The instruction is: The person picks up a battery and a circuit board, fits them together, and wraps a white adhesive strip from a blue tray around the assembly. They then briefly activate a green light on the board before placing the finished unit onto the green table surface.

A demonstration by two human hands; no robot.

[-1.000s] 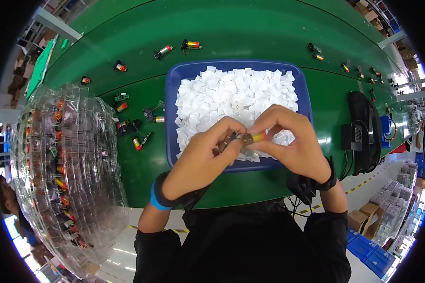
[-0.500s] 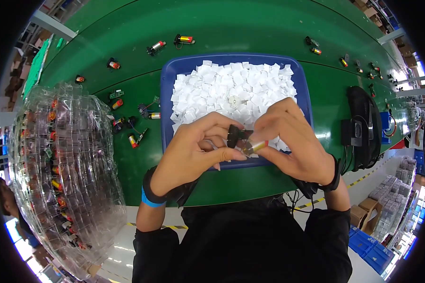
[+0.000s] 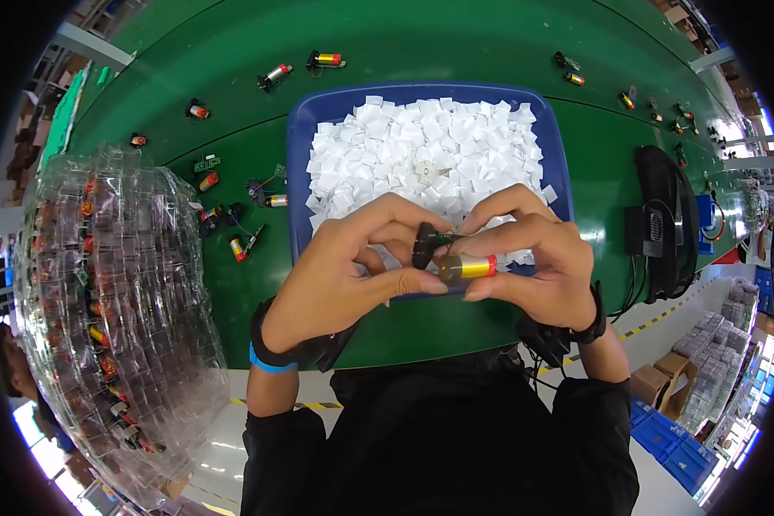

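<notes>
Yellow-red cylinder (image 3: pixel 475 267) and black fitting (image 3: pixel 424 248) are pinched between 2 hands (image 3: pixel 340 268) (image 3: pixel 563 268); blue tray (image 3: pixel 299 172) holds white squares (image 3: pixel 378 155).

head view | texts, labels, brands, numbers, signs: none can be read on anything here
</notes>
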